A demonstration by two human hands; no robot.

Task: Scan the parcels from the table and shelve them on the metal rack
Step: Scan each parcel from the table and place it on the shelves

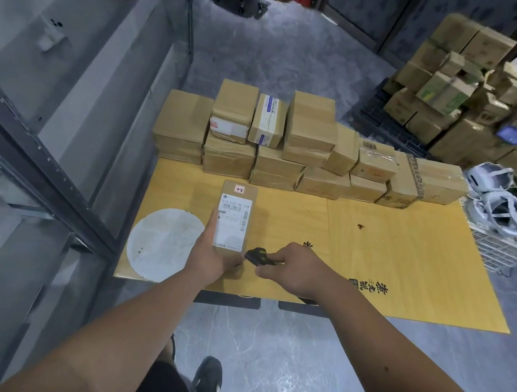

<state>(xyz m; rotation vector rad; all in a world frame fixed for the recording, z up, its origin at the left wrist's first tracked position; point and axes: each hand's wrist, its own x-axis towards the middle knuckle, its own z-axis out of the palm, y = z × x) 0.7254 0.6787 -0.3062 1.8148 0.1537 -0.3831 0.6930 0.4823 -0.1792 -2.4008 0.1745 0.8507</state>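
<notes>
The left hand (211, 255) grips a flat parcel (235, 217) by its lower end, fingers behind it and thumb curled over the lower right corner, holding it above the table (405, 266) just left of centre frame. The parcel's white label (231, 223) faces up, with a small red-and-white sticker (239, 189) near its top edge. Just right of the parcel's lower corner, the right hand (293, 270) pinches a small black scanner (258, 256), whose front end nearly touches the parcel; whether they meet I cannot tell.

The table top is yellow, with a white round patch (160, 245) at its lower left and black characters printed near the right wrist. Along its far edge, mid frame, stands a stack of boxes (305, 146), two and three high. At the upper right of the frame a bigger pile of cartons (465, 91) sits on the floor. White headsets (494, 198) lie on a crate (504, 249) beside the table's right end. At the left runs a grey metal rack (47, 124).
</notes>
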